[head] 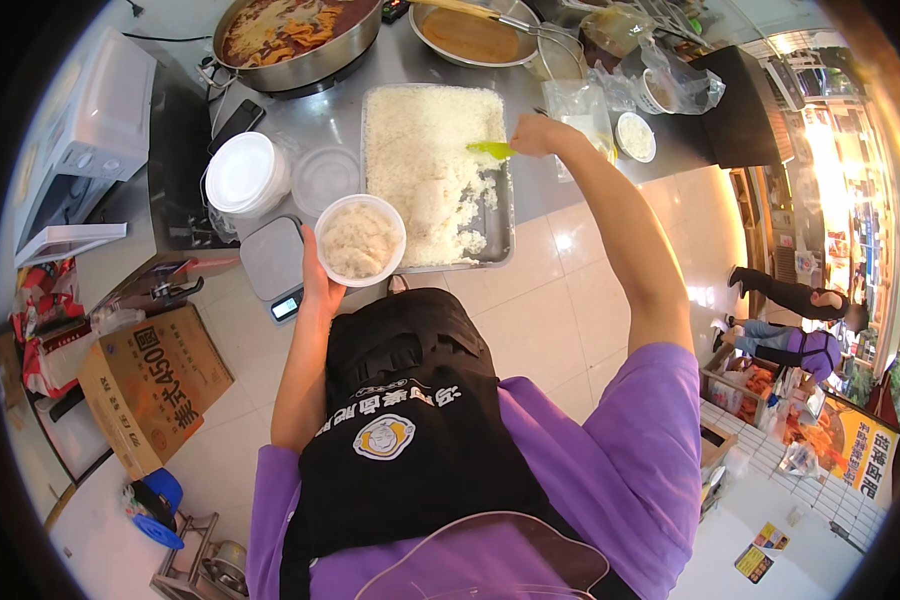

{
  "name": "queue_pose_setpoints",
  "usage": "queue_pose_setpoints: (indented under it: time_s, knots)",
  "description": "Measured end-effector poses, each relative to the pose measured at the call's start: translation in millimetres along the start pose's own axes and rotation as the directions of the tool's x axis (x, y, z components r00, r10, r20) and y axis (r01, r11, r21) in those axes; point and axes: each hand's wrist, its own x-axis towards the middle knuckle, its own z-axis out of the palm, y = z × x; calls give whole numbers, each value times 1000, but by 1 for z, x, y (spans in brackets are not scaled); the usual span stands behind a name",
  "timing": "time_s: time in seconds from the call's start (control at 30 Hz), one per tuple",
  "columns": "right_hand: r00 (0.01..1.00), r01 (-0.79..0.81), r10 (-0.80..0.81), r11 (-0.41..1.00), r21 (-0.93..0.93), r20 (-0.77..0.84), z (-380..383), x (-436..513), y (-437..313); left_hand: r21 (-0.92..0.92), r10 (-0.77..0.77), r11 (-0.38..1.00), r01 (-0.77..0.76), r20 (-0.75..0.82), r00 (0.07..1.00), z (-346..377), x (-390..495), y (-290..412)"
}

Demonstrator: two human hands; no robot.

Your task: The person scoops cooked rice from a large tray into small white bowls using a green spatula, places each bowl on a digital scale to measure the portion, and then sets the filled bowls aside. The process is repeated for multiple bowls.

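Observation:
My left hand holds a round white plastic tub partly filled with cooked rice, over the counter's front edge. Beside it is a kitchen scale with a lit display. My right hand is closed on the handle of a green rice paddle, whose blade lies at the right part of the rice in a metal tray. Rice covers most of the tray, with bare metal showing at its lower right. Stacked white lids or tubs stand left of the tray, next to a clear plastic lid.
Behind the tray are a large pan of stewed food and a steel bowl of brown sauce with a whisk. A small bowl of rice stands at right. A microwave is at left; two people are far right.

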Motion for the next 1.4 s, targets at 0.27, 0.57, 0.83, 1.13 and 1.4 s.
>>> queue_pose_setpoints:
  time_s: [0.27,0.57,0.83,1.13,1.4]
  knots:
    - [977,-215,182,798,563,115,33,-73,-14,-24,3,1000,-2,42,999,-12,7,-4]
    - [935,-347,170,272,897,311,118,-118,-51,16,-6,1000,5,73,997,-12,5,-5]
    - [948,-282,78,-247,927,309,157,-151,-82,34,3,999,-5,50,999,-13,5,-2]
    - [975,-29,191,-393,919,112,123,-182,-113,-63,32,998,-22,152,988,25,6,6]
    - [585,232,361,783,577,-726,81,-191,-207,-25,-56,998,62,183,981,84,9,0]
